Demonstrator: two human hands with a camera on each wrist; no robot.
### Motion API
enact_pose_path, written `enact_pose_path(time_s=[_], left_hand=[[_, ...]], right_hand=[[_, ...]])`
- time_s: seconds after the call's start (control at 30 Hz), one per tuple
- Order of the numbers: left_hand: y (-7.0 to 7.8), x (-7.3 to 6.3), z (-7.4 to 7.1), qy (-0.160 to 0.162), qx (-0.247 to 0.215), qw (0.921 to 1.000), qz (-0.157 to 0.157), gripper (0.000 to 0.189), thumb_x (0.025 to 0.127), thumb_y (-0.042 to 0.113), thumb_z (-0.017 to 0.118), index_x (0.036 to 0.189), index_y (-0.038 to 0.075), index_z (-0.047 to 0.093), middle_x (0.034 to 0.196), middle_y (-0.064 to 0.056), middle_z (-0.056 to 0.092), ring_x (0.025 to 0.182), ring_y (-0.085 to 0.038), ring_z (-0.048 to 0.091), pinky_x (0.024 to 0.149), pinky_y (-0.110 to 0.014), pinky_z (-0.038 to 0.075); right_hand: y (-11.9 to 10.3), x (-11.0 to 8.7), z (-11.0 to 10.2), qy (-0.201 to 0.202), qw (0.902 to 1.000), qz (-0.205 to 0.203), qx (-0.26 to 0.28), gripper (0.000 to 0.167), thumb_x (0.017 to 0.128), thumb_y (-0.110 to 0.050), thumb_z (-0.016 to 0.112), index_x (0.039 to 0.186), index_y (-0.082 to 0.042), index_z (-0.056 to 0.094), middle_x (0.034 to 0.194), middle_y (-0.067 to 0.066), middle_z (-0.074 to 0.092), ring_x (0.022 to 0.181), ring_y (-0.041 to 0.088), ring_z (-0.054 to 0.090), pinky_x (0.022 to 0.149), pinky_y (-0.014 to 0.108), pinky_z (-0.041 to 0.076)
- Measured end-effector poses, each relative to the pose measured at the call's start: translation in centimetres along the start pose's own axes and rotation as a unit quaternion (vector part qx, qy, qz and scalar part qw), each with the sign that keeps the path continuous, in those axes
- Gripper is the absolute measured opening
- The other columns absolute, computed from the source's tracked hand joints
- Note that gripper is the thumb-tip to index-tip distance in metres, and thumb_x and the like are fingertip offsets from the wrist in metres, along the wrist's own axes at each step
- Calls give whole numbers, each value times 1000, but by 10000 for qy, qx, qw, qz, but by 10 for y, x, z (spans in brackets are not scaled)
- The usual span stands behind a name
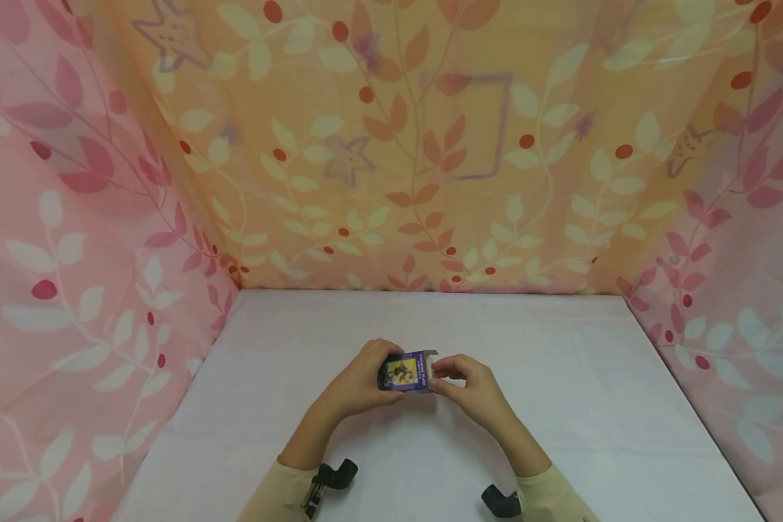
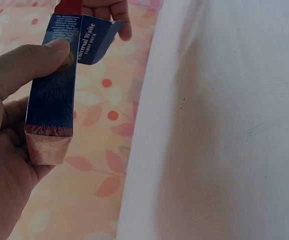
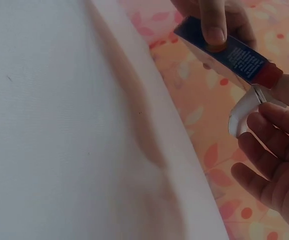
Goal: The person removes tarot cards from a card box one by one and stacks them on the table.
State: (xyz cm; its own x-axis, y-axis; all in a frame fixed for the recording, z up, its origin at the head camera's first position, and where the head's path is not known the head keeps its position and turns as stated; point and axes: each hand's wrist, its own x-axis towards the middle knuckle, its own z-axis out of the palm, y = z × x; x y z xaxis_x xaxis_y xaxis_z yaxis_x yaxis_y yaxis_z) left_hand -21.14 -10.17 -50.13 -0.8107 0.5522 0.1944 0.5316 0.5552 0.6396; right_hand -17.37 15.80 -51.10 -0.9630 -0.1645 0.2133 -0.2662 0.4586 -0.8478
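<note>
Blue tarot box [image 2: 52,102] between left thumb [image 2: 47,57] and fingers [image 2: 15,112].

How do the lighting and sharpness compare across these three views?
Head view: brightest, with soft shadows on the white tablecloth, though print on the Universal Waite tarot deck box is small; left wrist view: dimmer, a broad brownish shadow across the white tablecloth, the box's title readable; right wrist view: also dim, another brownish shadow, the box's fine print too blurred to read.
</note>
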Motion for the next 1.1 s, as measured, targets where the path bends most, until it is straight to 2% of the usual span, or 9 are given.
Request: enact_pose_path(time_s=[0.2,0.47,0.8,1.1], left_hand=[[2,1,1,28,-12,10000,16,69,76,27,92,134,18,54,131,6,54,120,-10,47,103,-39,48],[2,1,2,74,-14,9999,105,69,76,25,92,133,16,54,130,4,55,121,-13,48,103,-41,48],[-1,0,5,167,88,9996,199,70,74,26,93,132,16,54,129,5,55,119,-12,48,101,-38,48],[2,0,4,131,67,9999,-9,72,75,26,93,134,18,54,130,5,55,120,-11,47,104,-40,48]], right_hand=[[1,1,3,97,9999,88,30,25,86,-26,85,107,-18,74,103,-4,73,99,16,70,90,53,57],[3,1,8,269,9994,233,4,19,86,-19,84,100,-17,73,99,-4,72,98,15,71,89,42,58],[4,1,12,311,9987,374,156,17,85,-15,84,96,-17,72,96,-5,73,96,15,70,90,42,58],[0,0,9,362,9983,455,-29,17,84,-19,85,95,-17,73,94,-5,74,93,16,72,82,36,59]])
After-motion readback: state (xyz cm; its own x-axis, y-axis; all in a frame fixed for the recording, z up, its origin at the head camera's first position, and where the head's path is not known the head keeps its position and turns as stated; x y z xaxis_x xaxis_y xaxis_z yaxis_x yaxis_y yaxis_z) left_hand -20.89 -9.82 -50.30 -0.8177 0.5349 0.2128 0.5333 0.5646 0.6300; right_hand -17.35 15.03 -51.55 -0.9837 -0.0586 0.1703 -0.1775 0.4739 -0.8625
